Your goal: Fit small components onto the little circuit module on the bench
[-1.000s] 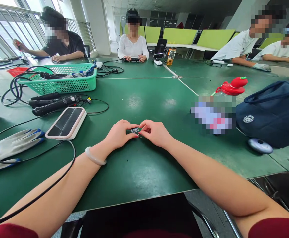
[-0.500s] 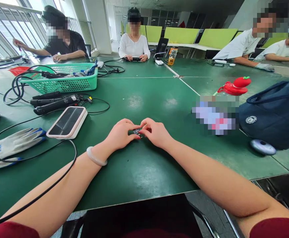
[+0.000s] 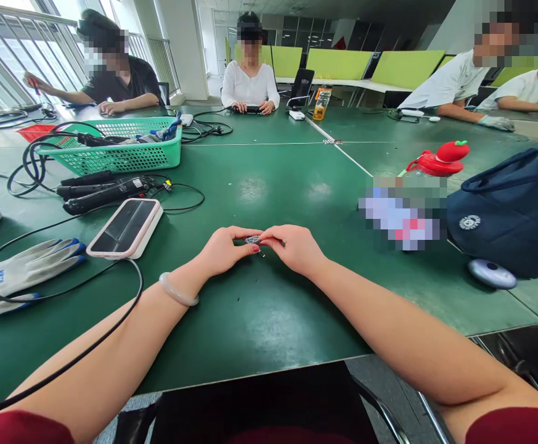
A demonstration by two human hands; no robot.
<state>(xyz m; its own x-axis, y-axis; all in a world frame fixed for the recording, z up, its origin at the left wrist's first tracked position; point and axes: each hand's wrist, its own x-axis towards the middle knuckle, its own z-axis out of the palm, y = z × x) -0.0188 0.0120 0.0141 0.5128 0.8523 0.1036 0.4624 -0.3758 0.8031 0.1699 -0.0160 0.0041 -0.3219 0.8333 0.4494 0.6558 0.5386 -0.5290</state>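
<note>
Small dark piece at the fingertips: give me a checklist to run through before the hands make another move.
1. Left hand holding the small dark piece: ok, between thumb and finger.
2. Right hand pinching it: cannot tell; fingertips are at its edge.
3. Piece off the table: cannot tell.
4. Left forearm free of the black cable: not ok, crosses it in view.
5. Phone clear of both hands: ok.

Daylight enters at left through the windows, washing them nearly white; the ceiling is dim. Glare leaves 2 pale spots mid-table and a broader sheen nearer. Edges look stretched; the small item's print is unreadable.
</note>
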